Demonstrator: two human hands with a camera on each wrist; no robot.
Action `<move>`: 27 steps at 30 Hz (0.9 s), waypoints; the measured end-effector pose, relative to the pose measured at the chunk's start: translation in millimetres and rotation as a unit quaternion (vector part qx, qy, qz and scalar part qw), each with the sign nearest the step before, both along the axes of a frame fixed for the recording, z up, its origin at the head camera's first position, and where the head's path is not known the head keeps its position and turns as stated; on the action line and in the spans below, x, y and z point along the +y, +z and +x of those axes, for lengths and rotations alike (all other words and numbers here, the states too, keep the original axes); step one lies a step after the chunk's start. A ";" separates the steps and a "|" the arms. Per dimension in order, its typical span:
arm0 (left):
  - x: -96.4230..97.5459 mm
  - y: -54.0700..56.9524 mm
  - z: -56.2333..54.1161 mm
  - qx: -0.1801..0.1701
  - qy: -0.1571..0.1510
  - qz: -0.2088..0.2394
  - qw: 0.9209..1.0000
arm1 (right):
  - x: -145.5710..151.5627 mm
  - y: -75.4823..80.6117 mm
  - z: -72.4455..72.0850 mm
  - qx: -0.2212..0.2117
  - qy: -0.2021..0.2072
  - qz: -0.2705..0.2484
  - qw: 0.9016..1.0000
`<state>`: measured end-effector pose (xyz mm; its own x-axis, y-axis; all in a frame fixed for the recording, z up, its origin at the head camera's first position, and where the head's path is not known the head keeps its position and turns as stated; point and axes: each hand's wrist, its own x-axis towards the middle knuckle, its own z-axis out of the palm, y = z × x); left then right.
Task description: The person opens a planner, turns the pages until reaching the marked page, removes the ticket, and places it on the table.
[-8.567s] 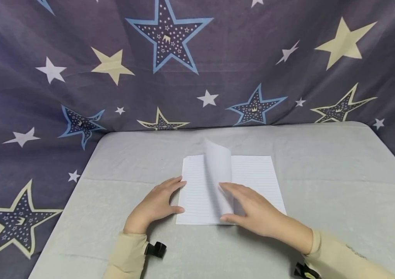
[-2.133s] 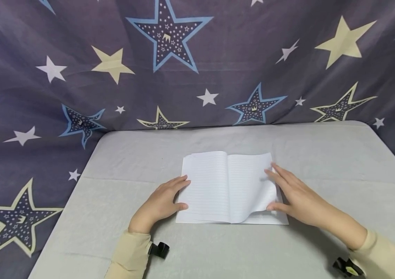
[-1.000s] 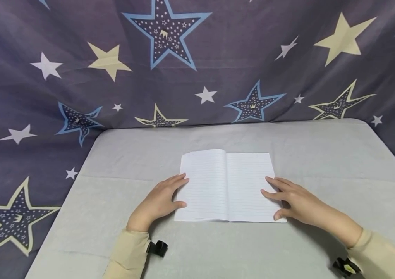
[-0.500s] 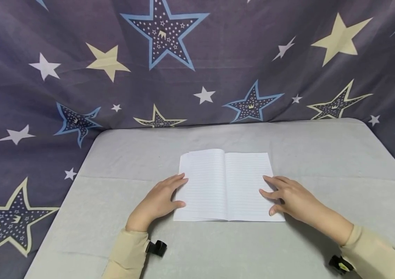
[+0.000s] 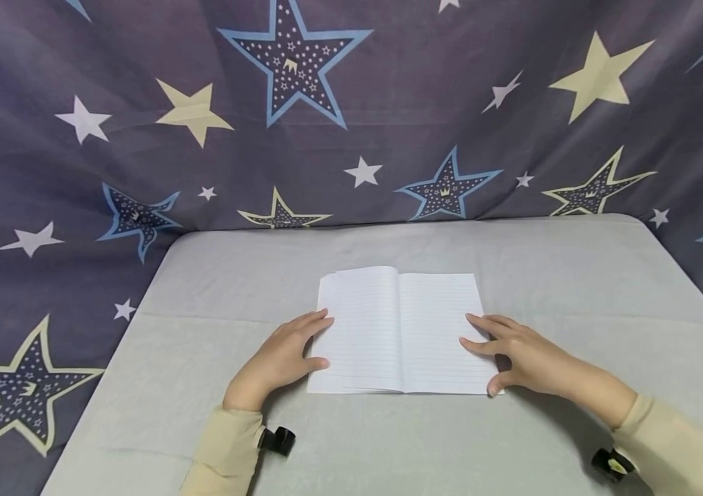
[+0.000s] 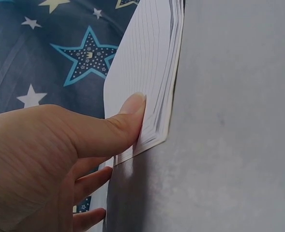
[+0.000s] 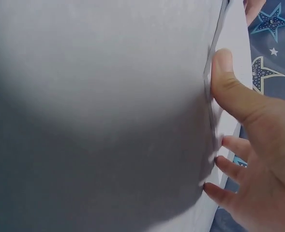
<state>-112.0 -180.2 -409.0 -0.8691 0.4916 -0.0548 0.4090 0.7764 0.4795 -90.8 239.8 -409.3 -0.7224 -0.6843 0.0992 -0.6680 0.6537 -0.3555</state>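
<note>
A notebook (image 5: 358, 331) with ruled white pages lies open and flat in the middle of the table. My left hand (image 5: 278, 355) rests at its left edge, thumb and fingertips over the page margin, fingers spread. In the left wrist view that thumb (image 6: 127, 116) lies on the lower corner above a stack of leaves. On the opposite side, my right hand (image 5: 528, 355) touches the right page with extended fingers, its thumb near the lower right corner. Seen from the right wrist, the thumb (image 7: 227, 84) sits at the thin edge of the notebook, fingertips along that same edge.
A light grey cloth covers the table (image 5: 351, 448). Behind it and along the sides hangs a dark curtain (image 5: 426, 89) printed with stars. A black band-like device (image 5: 277, 441) is on the left wrist, another (image 5: 612, 463) on the right.
A leaf that stood upright mid-notebook is down. The right page, curled at its lower corner two seconds ago, lies flat. The right hand went from the centre to the right edge; the left stays.
</note>
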 end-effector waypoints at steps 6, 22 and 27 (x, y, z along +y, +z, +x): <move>-0.8 0.7 -0.4 -0.001 -0.002 0.000 1.000 | -2.7 -2.8 1.8 0.042 0.000 -0.003 0.999; -0.3 -0.5 -0.9 -0.002 0.000 0.001 1.000 | -10.4 0.5 6.4 0.068 -0.042 -0.009 0.997; -0.8 -0.4 -1.1 -0.004 0.001 0.003 1.000 | -28.4 6.3 7.3 0.027 -0.141 -0.058 0.988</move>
